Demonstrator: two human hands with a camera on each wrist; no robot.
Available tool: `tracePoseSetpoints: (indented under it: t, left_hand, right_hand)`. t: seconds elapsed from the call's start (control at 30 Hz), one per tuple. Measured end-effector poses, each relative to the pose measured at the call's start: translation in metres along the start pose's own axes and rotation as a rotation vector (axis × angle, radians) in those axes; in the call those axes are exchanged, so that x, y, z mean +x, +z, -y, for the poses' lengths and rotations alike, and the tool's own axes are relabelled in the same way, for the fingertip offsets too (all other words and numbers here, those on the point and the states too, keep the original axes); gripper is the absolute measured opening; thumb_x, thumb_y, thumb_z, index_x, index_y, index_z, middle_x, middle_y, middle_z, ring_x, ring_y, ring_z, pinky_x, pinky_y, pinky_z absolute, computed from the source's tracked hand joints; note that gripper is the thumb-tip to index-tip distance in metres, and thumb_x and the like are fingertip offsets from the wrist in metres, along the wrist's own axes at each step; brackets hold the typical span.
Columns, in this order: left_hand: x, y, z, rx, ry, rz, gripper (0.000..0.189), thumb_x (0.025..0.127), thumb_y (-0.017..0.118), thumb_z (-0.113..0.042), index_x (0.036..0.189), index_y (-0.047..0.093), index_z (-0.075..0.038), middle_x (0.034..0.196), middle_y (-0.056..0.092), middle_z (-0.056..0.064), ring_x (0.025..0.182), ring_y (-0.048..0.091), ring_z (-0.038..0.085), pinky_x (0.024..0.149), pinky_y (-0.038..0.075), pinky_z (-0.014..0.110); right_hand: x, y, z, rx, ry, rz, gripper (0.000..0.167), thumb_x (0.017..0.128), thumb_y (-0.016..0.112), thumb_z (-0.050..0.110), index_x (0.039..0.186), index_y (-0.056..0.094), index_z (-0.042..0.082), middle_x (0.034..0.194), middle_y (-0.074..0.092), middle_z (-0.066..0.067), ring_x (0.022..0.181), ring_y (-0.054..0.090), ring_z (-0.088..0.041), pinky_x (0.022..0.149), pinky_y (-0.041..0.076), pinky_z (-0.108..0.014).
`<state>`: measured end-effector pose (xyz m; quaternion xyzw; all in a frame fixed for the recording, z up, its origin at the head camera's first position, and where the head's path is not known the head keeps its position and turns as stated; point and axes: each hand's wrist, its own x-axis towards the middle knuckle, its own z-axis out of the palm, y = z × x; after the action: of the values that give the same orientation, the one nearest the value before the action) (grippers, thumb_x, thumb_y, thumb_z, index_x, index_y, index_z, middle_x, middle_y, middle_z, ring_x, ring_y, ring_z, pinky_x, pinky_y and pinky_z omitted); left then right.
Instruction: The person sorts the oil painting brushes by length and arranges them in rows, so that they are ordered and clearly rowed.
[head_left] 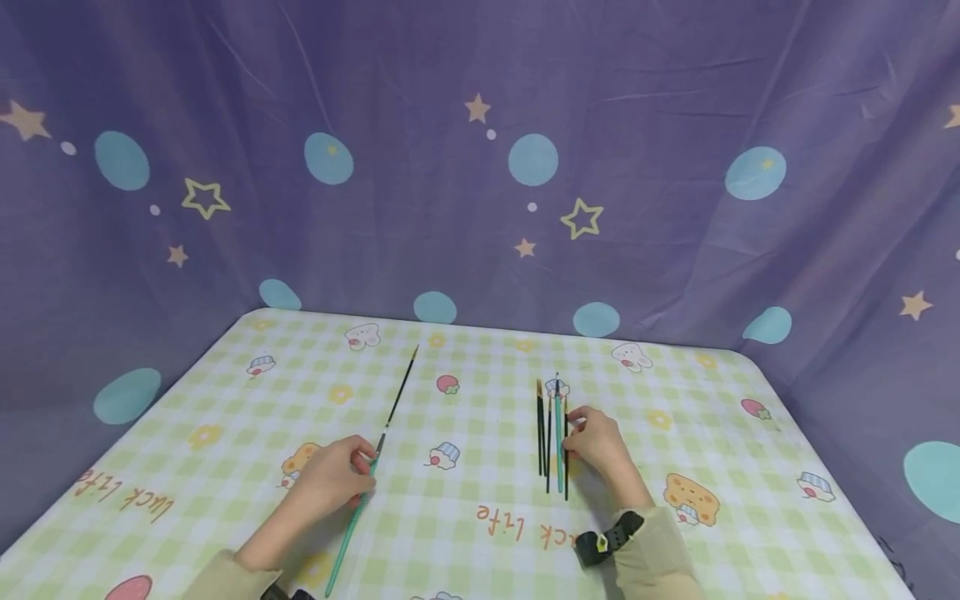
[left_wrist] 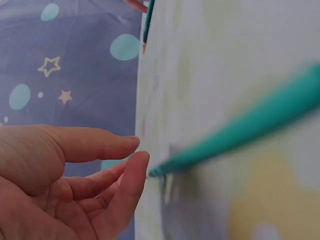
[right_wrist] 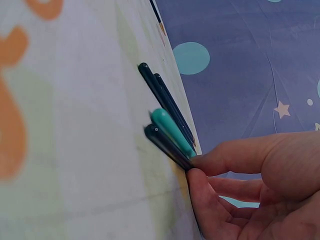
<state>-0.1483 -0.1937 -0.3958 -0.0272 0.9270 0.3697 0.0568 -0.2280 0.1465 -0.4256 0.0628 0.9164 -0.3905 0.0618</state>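
One teal brush (head_left: pixel 348 542) lies just beside the narrow fingertip gap of the left hand (head_left: pixel 333 477); the right hand (head_left: pixel 597 440) pinches a black brush (head_left: pixel 566 479), other brushes (head_left: pixel 542 437) just left of its grip

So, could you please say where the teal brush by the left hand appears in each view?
Head: teal brush, slanting up from near the bottom edge, by the left hand.
Left wrist: teal brush, large, right edge to just below centre.
Right wrist: not in it; the teal handle there is a different one.
Shared landmark: purple starry backdrop.
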Motion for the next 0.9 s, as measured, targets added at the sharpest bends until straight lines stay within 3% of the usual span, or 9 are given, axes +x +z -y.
tracePoseSetpoints:
  t: [0.33,0.57,0.73,0.9]
  left_hand:
    - [0.014,0.023,-0.036,-0.074,0.100,0.039,0.022,0.077,0.065,-0.003,0.098,0.060,-0.003,0.074,0.054,0.003,0.047,0.056,0.016,0.047,0.045,0.027]
    - [0.029,0.040,-0.052,-0.116,0.202,0.081,0.022,0.078,0.064,-0.005,0.099,0.060,-0.001,0.074,0.055,0.004,0.048,0.058,0.017,0.046,0.047,0.028]
    - [0.044,0.052,-0.056,-0.231,0.193,0.167,0.022,0.079,0.062,-0.004,0.100,0.059,0.002,0.077,0.054,0.008,0.054,0.060,0.018,0.051,0.052,0.030]
    - [0.054,0.065,-0.066,-0.263,0.190,0.195,0.022,0.078,0.063,-0.002,0.099,0.059,0.003,0.076,0.054,0.009,0.055,0.060,0.018,0.050,0.052,0.029]
  right_hand:
    - [-0.001,0.000,0.001,0.011,0.010,0.010,0.041,0.074,0.065,0.003,0.113,0.055,-0.002,0.079,0.056,-0.008,0.058,0.054,-0.014,0.052,0.044,-0.024]
    - [0.000,0.000,0.001,0.017,0.020,0.010,0.041,0.074,0.065,0.003,0.113,0.054,-0.002,0.079,0.057,-0.009,0.059,0.054,-0.014,0.052,0.045,-0.024]
    - [0.000,-0.001,0.001,0.015,0.019,0.009,0.041,0.074,0.065,0.003,0.113,0.054,-0.002,0.080,0.057,-0.009,0.059,0.054,-0.014,0.052,0.045,-0.025]
    - [0.000,-0.001,0.001,0.020,0.015,0.011,0.041,0.074,0.065,0.003,0.113,0.054,-0.002,0.079,0.056,-0.009,0.059,0.054,-0.014,0.053,0.046,-0.025]
